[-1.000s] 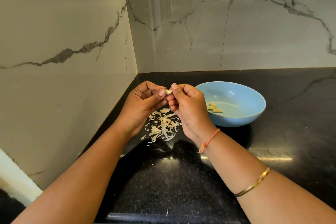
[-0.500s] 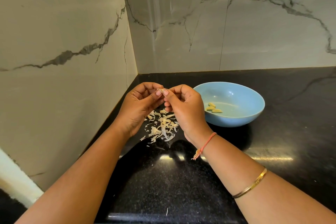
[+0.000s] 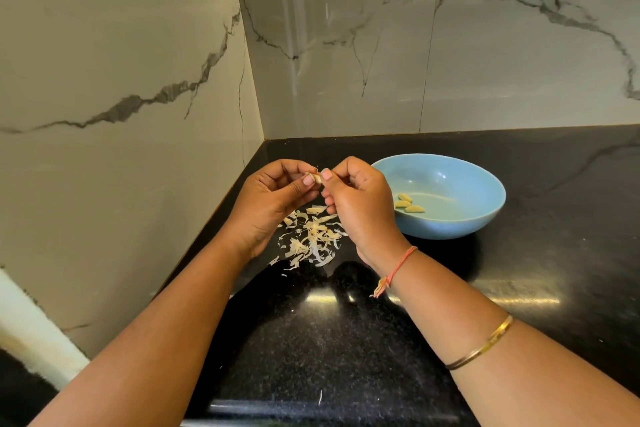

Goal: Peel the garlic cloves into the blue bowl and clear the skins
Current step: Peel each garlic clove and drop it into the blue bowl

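Both forearms are extended forward and angled inward. The left hand [image 3: 273, 204] and the right hand [image 3: 360, 208] are held fingertip to fingertip, raised, with all fingers curled. The back of the right hand is turned toward the camera. A garlic clove [image 3: 317, 178] is pinched between the thumbs and forefingers of both hands.

1. The countertop [image 3: 311, 340] is glossy black speckled stone.
2. The wall tiles [image 3: 346, 62] look like smooth marble.
3. The blue bowl [image 3: 450, 225] is smooth, softly glossy.
4. The skins [image 3: 313, 239] are dry, papery.
5. The bangle [image 3: 485, 345] is shiny metal.
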Tool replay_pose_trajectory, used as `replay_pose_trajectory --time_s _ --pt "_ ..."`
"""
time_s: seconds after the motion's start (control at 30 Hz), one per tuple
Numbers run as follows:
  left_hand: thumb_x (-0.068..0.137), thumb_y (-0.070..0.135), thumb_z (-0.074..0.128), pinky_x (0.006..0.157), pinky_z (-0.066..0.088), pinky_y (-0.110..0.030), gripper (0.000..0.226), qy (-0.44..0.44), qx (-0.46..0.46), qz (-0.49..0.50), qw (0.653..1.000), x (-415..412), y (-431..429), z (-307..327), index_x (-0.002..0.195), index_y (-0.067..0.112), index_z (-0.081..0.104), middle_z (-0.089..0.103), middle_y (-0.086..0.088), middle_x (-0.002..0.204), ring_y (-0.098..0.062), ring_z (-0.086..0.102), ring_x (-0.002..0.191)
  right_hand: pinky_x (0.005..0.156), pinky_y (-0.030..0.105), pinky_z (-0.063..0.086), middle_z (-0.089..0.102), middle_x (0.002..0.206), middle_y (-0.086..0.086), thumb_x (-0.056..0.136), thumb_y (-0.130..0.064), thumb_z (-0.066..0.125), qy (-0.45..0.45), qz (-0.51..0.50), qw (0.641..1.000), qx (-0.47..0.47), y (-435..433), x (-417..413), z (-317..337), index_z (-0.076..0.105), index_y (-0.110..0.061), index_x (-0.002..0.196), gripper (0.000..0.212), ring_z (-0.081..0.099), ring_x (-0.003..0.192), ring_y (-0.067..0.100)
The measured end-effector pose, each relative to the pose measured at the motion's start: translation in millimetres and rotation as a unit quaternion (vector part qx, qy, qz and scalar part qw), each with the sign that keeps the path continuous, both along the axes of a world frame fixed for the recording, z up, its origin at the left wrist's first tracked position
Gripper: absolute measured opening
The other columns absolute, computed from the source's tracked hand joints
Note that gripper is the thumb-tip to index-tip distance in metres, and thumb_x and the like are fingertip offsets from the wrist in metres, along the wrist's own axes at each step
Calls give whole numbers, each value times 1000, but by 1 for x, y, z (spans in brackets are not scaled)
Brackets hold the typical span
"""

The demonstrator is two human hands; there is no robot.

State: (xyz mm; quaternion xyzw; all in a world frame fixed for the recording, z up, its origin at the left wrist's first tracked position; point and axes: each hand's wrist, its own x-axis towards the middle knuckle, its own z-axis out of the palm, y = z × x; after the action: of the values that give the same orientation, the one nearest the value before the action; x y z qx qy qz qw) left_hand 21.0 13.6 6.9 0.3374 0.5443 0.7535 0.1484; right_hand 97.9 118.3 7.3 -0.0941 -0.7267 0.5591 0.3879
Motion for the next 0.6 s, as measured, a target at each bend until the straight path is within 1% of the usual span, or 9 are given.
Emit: replay_pose_trajectory --time_s 0.1,0.17,0.2,0.27,0.37,0.43,0.5,0.57,0.6 --pt "71 9 63 73 56 -20 19 10 0 4 1000 1 0 1 90 7 64 72 0 80 -12 69 80 55 27 48 56 61 2 93 -14 55 -14 26 998 -61 0 2 2 58 -12 70 23 53 58 12" --pt "70 9 63 74 56 -20 20 16 -3 1 1000 2 0 1 91 7 65 73 0 80 -12 69 79 52 21 43 55 59 0 94 -14 53 -25 47 994 -99 0 2 3 60 -9 73 22 50 55 9" --pt "71 9 62 74 56 -20 21 17 -3 0 1000 3 0 1 91 7 65 73 0 80 -12 69 79 53 22 42 54 59 -1 94 -15 52 -31 49 993 -104 0 2 3 60 -9 74 23 49 54 9" --pt "72 9 62 73 55 -20 20 10 1 -2 1000 2 0 1 92 7 65 72 1 80 -11 69 80 57 28 42 53 59 -2 95 -18 50 -41 42 994 -97 -1 0 2 58 -11 72 25 48 56 10" --pt "75 9 60 72 55 -19 18 -14 16 -11 1000 0 0 2 92 9 63 71 1 82 -9 68 80 63 35 39 49 60 0 98 -22 45 -47 22 995 -89 -2 -2 1 52 -13 67 33 44 59 14" --pt "76 9 59 74 55 -20 18 -29 28 -14 999 -1 -1 3 93 9 63 71 1 83 -9 68 81 61 34 37 48 60 3 99 -25 41 -47 14 996 -80 -2 -2 1 47 -14 64 38 42 56 14" --pt "77 8 59 75 56 -21 18 -31 32 -14 999 -2 -1 3 94 8 62 71 1 87 -10 67 83 57 32 39 50 57 4 99 -31 41 -47 12 996 -68 -3 1 2 48 -13 61 42 44 52 12" --pt "77 8 58 76 56 -21 20 -36 32 -11 999 -3 -2 3 96 8 63 70 -1 90 -11 67 85 55 28 46 54 58 3 96 -33 46 -39 22 997 -64 -4 3 2 54 -9 67 38 50 52 11" --pt "77 8 58 77 56 -21 21 -41 31 -12 999 -3 -2 3 97 8 63 70 -1 91 -11 67 87 56 28 49 57 62 3 94 -30 52 -26 29 997 -63 -5 3 2 56 -6 74 32 53 55 11"
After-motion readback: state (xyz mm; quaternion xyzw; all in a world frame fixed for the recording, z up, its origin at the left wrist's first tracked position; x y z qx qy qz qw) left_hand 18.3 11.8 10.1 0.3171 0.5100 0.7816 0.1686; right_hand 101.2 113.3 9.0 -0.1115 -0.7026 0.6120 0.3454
